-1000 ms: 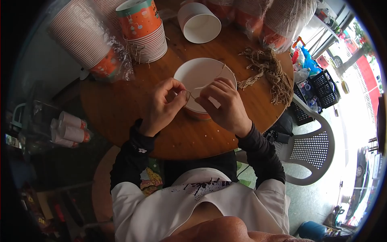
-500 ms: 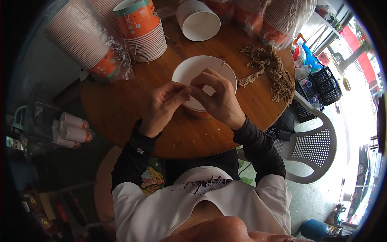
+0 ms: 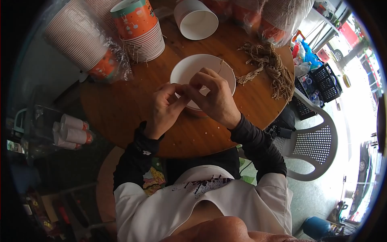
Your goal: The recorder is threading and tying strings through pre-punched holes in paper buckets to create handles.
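Note:
A white-lined paper bucket (image 3: 183, 68) stands on the round wooden table in front of me, its mouth facing up. Over its near rim, my left hand (image 3: 164, 105) and my right hand (image 3: 215, 94) meet with thumbs and fingers pinched together. Whatever lies between the fingertips is too small and covered to make out. A thin piece of twine (image 3: 221, 65) hangs over the bucket's far right rim. To the right of the bucket lies a loose bundle of tan twine (image 3: 271, 68).
Stacked orange-and-white paper buckets (image 3: 141, 42), some wrapped in clear plastic (image 3: 76, 38), line the far left. Another white bucket stack (image 3: 198, 24) lies tipped at the back, beside more bagged ones (image 3: 278, 18). A plastic chair (image 3: 314, 143) and black crates (image 3: 324, 84) stand at the right.
Both hands stay pinched over the near rim; the left hand has shifted slightly, its fingertips now closer against the right hand's. The whole view has moved a little.

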Demonstrator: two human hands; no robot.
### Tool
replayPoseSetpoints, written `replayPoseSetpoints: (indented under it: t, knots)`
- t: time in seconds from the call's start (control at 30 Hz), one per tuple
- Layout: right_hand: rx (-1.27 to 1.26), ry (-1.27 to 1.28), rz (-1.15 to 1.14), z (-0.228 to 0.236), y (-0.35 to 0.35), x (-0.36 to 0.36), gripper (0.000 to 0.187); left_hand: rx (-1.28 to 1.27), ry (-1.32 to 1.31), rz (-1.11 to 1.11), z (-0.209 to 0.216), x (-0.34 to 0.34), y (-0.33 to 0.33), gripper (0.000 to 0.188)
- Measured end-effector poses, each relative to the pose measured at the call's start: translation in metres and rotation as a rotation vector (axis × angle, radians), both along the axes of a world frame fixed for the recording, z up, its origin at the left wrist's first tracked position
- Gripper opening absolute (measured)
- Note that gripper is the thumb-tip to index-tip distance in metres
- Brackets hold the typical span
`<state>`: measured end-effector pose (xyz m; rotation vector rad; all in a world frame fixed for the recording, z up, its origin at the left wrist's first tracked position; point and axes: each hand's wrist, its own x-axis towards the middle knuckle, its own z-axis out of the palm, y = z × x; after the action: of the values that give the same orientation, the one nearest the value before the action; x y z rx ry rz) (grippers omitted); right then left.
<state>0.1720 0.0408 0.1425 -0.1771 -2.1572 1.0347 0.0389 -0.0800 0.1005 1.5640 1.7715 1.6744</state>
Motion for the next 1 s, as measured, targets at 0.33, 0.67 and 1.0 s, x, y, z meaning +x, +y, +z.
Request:
replayPoseSetpoints:
  t: [0.33, 0.67, 1.0]
  knots:
    - [0.074, 0.017, -0.01, -0.007, 0.005, 0.005, 0.011, -0.018, -0.438, -0.062, 0.018, 0.009, -0.006, 0.013]
    - [0.096, 0.018, -0.09, -0.004, -0.002, 0.007, 0.011, -0.096, -0.395, -0.052, 0.023, 0.011, -0.009, 0.012]
    - [0.158, 0.05, -0.042, -0.004, 0.001, 0.01, 0.012, 0.045, -0.568, -0.139, 0.024, 0.014, -0.003, 0.013]
